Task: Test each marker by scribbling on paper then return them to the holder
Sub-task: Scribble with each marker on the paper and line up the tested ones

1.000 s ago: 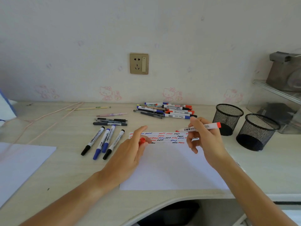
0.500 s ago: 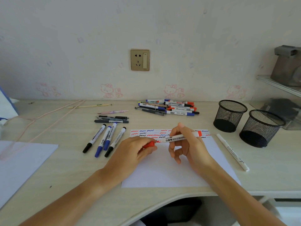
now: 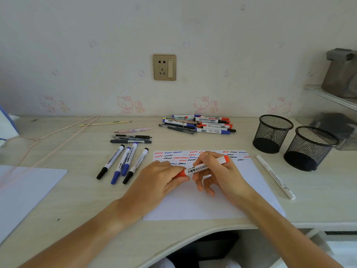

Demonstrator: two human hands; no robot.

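A white sheet of paper [image 3: 212, 202] lies on the desk, its top edge covered in red, blue and black scribbles. Above it my right hand [image 3: 218, 175] grips the white barrel of a red whiteboard marker [image 3: 199, 168]. My left hand [image 3: 160, 180] pinches the marker's red cap [image 3: 180, 174], which meets the barrel's left end. Two black mesh holders [image 3: 272, 133] [image 3: 311, 149] stand at the right and look empty. A heap of markers [image 3: 199, 123] lies at the back. Several black and blue markers [image 3: 123, 163] lie left of the paper.
A white pen [image 3: 276, 176] lies right of the paper. Dark pens [image 3: 131, 139] and a pink pen [image 3: 133, 130] lie behind the left markers. Another white sheet [image 3: 23, 192] sits at the left edge, a pink cable [image 3: 58, 132] runs behind it. A shelf [image 3: 332, 97] stands at far right.
My right hand brought the red marker down and left from near the holders to above the paper. My left hand brought the red cap up to the marker's tip end.
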